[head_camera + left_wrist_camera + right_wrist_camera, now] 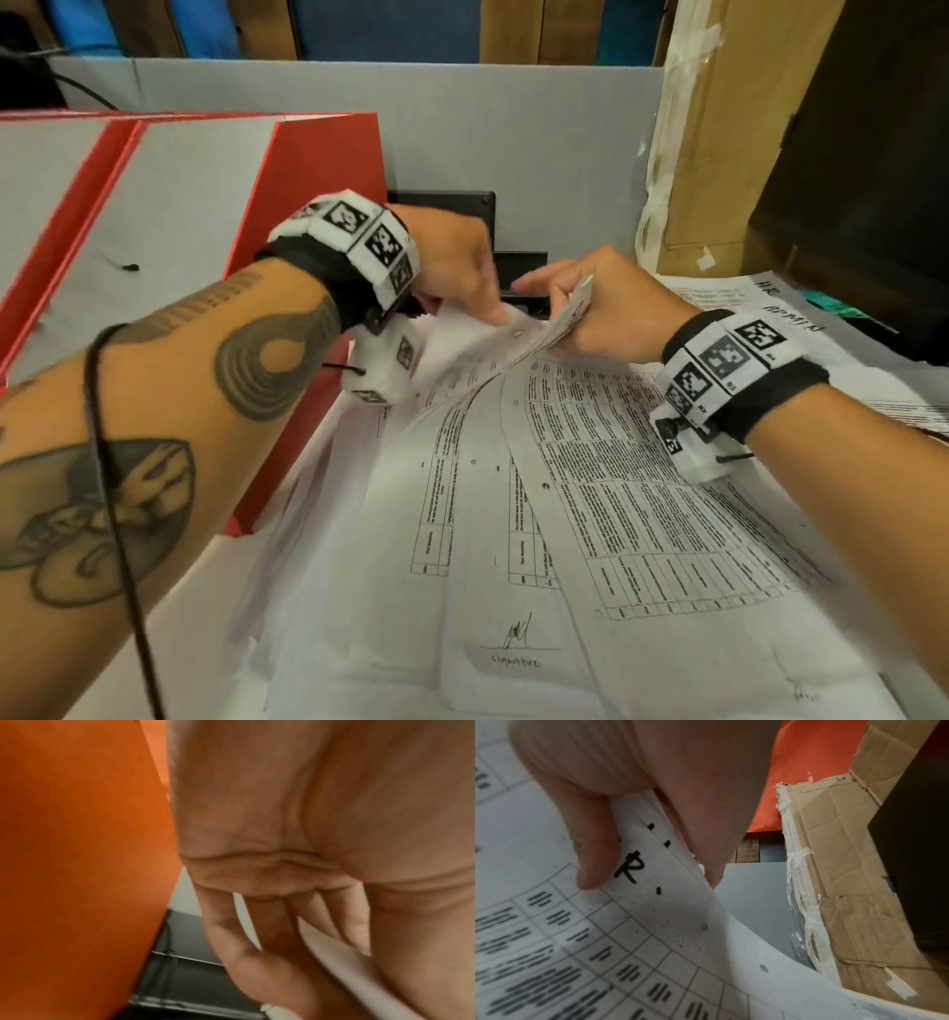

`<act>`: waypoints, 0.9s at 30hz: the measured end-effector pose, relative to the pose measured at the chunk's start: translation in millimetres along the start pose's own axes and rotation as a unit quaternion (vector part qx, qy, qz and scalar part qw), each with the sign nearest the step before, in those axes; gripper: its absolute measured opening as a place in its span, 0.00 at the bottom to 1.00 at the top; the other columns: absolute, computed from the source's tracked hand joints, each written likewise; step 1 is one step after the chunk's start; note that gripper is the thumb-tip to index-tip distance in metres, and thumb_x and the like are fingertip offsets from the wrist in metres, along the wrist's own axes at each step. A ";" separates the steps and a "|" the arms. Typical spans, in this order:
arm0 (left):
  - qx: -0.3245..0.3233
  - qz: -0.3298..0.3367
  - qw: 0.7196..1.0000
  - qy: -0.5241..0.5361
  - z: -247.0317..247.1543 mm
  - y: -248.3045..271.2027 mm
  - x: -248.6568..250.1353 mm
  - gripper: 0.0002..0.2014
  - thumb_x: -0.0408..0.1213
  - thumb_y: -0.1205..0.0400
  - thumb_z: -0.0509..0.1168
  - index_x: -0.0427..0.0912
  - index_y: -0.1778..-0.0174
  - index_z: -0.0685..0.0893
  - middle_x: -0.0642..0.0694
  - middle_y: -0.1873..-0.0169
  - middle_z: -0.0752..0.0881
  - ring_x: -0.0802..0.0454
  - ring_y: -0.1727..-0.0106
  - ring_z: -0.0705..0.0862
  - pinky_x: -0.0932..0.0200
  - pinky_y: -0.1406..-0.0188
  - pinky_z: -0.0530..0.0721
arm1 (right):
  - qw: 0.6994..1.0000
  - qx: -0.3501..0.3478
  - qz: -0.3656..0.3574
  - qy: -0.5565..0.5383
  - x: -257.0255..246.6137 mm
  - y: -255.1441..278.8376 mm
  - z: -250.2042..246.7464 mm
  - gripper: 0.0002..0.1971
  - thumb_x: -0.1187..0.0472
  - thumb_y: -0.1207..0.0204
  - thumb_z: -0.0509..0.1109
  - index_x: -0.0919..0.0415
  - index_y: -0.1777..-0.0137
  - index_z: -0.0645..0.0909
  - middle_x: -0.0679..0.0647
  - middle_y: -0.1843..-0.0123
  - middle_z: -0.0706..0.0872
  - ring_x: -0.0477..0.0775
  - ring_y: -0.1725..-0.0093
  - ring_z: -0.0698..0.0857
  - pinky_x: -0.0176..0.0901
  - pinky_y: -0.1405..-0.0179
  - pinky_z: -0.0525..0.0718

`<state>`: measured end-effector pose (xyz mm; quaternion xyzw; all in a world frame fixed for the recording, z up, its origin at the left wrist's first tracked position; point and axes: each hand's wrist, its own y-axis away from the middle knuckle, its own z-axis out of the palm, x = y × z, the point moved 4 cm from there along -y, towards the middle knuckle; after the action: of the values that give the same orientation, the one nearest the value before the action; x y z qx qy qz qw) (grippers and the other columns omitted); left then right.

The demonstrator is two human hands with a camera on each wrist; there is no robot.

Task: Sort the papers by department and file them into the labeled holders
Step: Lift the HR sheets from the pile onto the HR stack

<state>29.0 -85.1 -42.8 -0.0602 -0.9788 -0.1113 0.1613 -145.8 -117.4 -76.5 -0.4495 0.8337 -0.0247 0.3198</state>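
A loose stack of printed forms (pixel 590 514) covers the table in front of me. My right hand (pixel 560 298) pinches the raised far edge of a few sheets (pixel 572 316). In the right wrist view its thumb and fingers (pixel 652 862) clamp a sheet (pixel 680 923) with a handwritten "R" near the edge. My left hand (pixel 495 311) reaches in from the left and meets the same raised edge. In the left wrist view a blurred sheet (pixel 359 969) runs between its fingers (pixel 334 933) and thumb. Stepped black holders (pixel 447 203) stand just behind both hands, their labels hidden.
A tall red-and-white box (pixel 308 205) stands close on the left, against my left forearm. A grey partition (pixel 513 128) closes the back. A taped cardboard box (pixel 729 128) rises at the right, with more handwritten-marked papers (pixel 770 308) lying below it.
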 end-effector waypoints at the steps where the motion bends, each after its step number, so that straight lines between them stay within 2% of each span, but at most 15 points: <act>1: -0.032 0.033 0.994 0.100 -0.6 4.8 9.5 0.17 0.54 0.21 0.74 0.42 0.54 0.95 0.41 0.59 0.95 0.46 0.56 0.92 0.48 0.51 0.93 | 1.000 0.001 0.008 0.001 3.3 -1.4 1.2 0.26 0.72 0.36 0.85 0.37 0.75 0.84 0.37 0.55 0.93 0.35 0.55 0.90 0.41 0.57 0.86; 2: -0.058 0.054 0.978 0.191 -1.1 8.1 16.9 0.21 0.54 0.17 0.68 0.38 0.48 0.93 0.35 0.54 0.94 0.43 0.54 0.92 0.47 0.49 0.92 | 1.000 0.014 0.009 -0.002 5.8 -1.1 0.9 0.23 0.74 0.36 0.84 0.45 0.76 0.80 0.33 0.67 0.88 0.33 0.66 0.86 0.37 0.66 0.81; 3: -0.065 0.062 0.959 0.270 -2.5 9.3 20.4 0.24 0.55 0.13 0.60 0.37 0.43 0.91 0.34 0.53 0.94 0.43 0.54 0.93 0.49 0.51 0.91 | 0.999 0.038 0.003 -0.004 6.0 0.0 -0.6 0.23 0.75 0.36 0.82 0.49 0.75 0.77 0.35 0.74 0.84 0.35 0.73 0.81 0.34 0.70 0.76; 5: -0.026 0.024 0.934 0.356 -3.2 7.0 13.8 0.27 0.56 0.08 0.52 0.37 0.39 0.87 0.38 0.56 0.94 0.45 0.60 0.94 0.52 0.56 0.91 | 0.997 0.077 -0.005 -0.022 6.6 2.8 -5.5 0.20 0.78 0.37 0.81 0.54 0.67 0.77 0.41 0.71 0.82 0.38 0.72 0.78 0.36 0.70 0.76; 6: -0.006 -0.002 0.942 0.336 -0.7 5.0 7.9 0.25 0.56 0.08 0.52 0.39 0.41 0.87 0.41 0.58 0.94 0.47 0.62 0.93 0.51 0.56 0.91 | 0.996 0.086 -0.006 -0.033 6.5 3.6 -8.1 0.20 0.78 0.37 0.81 0.56 0.60 0.77 0.43 0.65 0.83 0.38 0.68 0.80 0.37 0.67 0.79; 7: 0.005 -0.026 0.966 0.258 2.8 1.3 0.7 0.22 0.54 0.08 0.56 0.42 0.43 0.88 0.46 0.58 0.95 0.49 0.62 0.93 0.51 0.53 0.90 | 0.995 0.090 -0.006 -0.035 7.1 4.0 -10.1 0.22 0.77 0.38 0.83 0.56 0.55 0.77 0.45 0.60 0.84 0.40 0.63 0.83 0.36 0.64 0.81; 8: -0.001 -0.050 0.989 0.138 7.8 -3.7 -8.2 0.16 0.52 0.10 0.62 0.46 0.46 0.90 0.49 0.57 0.95 0.52 0.59 0.94 0.50 0.50 0.90 | 0.996 0.082 -0.008 -0.028 6.6 4.6 -9.9 0.22 0.76 0.37 0.83 0.57 0.51 0.79 0.46 0.58 0.85 0.42 0.59 0.85 0.36 0.61 0.83; 9: -0.030 -0.073 0.997 0.018 15.1 -6.3 -15.3 0.12 0.52 0.17 0.70 0.49 0.46 0.91 0.52 0.55 0.95 0.53 0.55 0.94 0.50 0.48 0.90 | 0.998 0.069 -0.012 -0.012 6.5 3.8 -8.4 0.20 0.75 0.37 0.84 0.59 0.51 0.82 0.47 0.57 0.87 0.45 0.57 0.88 0.39 0.60 0.86; 11: -0.090 -0.129 0.978 -0.138 30.3 -10.7 -29.9 0.30 0.58 0.38 0.81 0.51 0.41 0.92 0.54 0.50 0.93 0.51 0.46 0.91 0.47 0.40 0.89 | 0.999 0.041 -0.011 0.003 11.1 3.8 -5.2 0.12 0.75 0.36 0.82 0.61 0.58 0.87 0.49 0.62 0.90 0.49 0.60 0.90 0.47 0.62 0.88; 12: -0.090 -0.140 0.973 -0.159 34.9 -13.5 -34.5 0.35 0.59 0.42 0.83 0.52 0.38 0.91 0.54 0.46 0.92 0.50 0.43 0.90 0.46 0.37 0.88 | 0.999 0.034 -0.001 0.002 14.1 3.8 -4.6 0.12 0.76 0.36 0.82 0.59 0.63 0.87 0.45 0.65 0.90 0.45 0.63 0.90 0.44 0.65 0.87; 15: -0.046 -0.141 0.975 -0.163 41.8 -19.7 -42.4 0.29 0.53 0.31 0.85 0.53 0.36 0.86 0.53 0.41 0.88 0.49 0.41 0.87 0.49 0.36 0.87 | 1.000 0.026 0.007 0.000 13.4 3.0 -2.3 0.22 0.76 0.36 0.84 0.46 0.71 0.83 0.38 0.72 0.87 0.34 0.69 0.86 0.31 0.69 0.80; 18: -0.013 -0.138 0.980 -0.144 42.8 -22.0 -49.9 0.24 0.50 0.28 0.83 0.52 0.38 0.86 0.52 0.42 0.88 0.50 0.42 0.87 0.54 0.44 0.86 | 1.000 0.026 -0.002 -0.001 11.1 2.3 -1.4 0.22 0.75 0.37 0.84 0.46 0.70 0.83 0.44 0.67 0.89 0.42 0.65 0.89 0.37 0.67 0.83; 20: 0.020 -0.122 0.982 -0.144 40.2 -23.4 -50.4 0.18 0.47 0.23 0.80 0.48 0.39 0.88 0.51 0.43 0.89 0.51 0.44 0.87 0.55 0.44 0.85 | 0.999 0.032 -0.006 0.000 11.5 2.3 -1.7 0.22 0.75 0.37 0.84 0.44 0.70 0.83 0.48 0.65 0.90 0.48 0.63 0.90 0.43 0.65 0.85; 23: 0.050 -0.107 0.979 -0.164 34.6 -25.0 -46.4 0.14 0.46 0.18 0.76 0.43 0.41 0.91 0.53 0.53 0.90 0.55 0.53 0.85 0.58 0.49 0.80 | 0.999 0.041 -0.001 0.007 13.2 2.0 -1.8 0.22 0.74 0.38 0.84 0.43 0.71 0.83 0.47 0.66 0.91 0.48 0.63 0.90 0.44 0.64 0.85; 27: 0.068 -0.087 0.981 -0.162 22.5 -19.3 -38.1 0.14 0.46 0.18 0.76 0.42 0.41 0.93 0.49 0.50 0.92 0.51 0.50 0.87 0.58 0.52 0.80 | 0.999 0.046 0.010 0.018 15.7 0.3 -2.6 0.22 0.73 0.37 0.84 0.42 0.71 0.83 0.45 0.63 0.91 0.48 0.60 0.92 0.48 0.62 0.89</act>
<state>55.1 -101.6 -79.9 0.0191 -0.9987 -0.0467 -0.0063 -153.6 -129.9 -82.6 -0.4253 0.8419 -0.0682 0.3251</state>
